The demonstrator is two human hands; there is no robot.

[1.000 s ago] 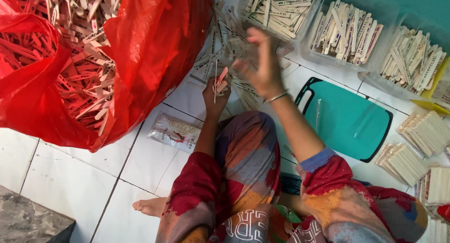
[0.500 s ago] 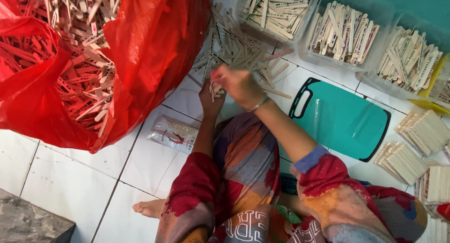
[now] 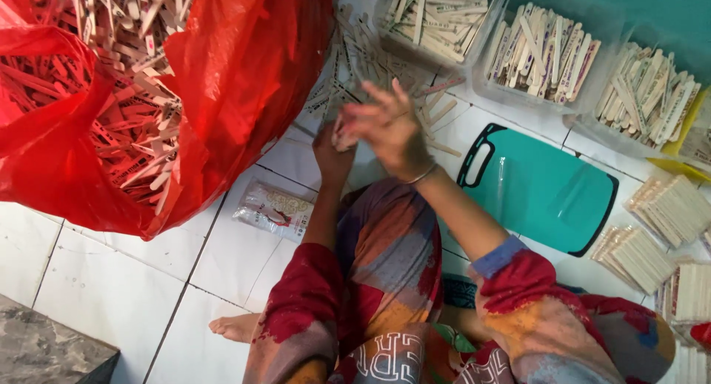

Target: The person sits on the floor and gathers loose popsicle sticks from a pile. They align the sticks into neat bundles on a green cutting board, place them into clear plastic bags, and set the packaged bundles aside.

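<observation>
the person sits on the white tile floor [image 3: 104, 295] with both hands raised over a loose scatter of wooden sticks [image 3: 363, 54] lying on the tiles just beyond them. the left hand [image 3: 331, 153] is closed around a small bunch of sticks [image 3: 343, 137], gripping it from below. the right hand [image 3: 389, 125] lies against the top of that bunch with its fingers spread and a little blurred; i cannot tell whether it pinches a stick or only presses on the ends.

to the far left a big red plastic bag [image 3: 244, 80] gapes open, heaped with jumbled sticks, so a great deal looks unsorted. along the far right stand clear plastic tubs [image 3: 544, 51], each partly filled with sticks laid roughly the same way. at the right edge neat squared stacks of sticks [image 3: 670, 210] lie on the floor, which reads as finished work. judging by this, a fair share is sorted and stacked, but the bag and the loose scatter are much larger.

a teal cutting board [image 3: 541, 191] lies bare just right of the right forearm. a small clear packet [image 3: 274, 210] lies on the tiles near the left elbow, close to the bag.
</observation>
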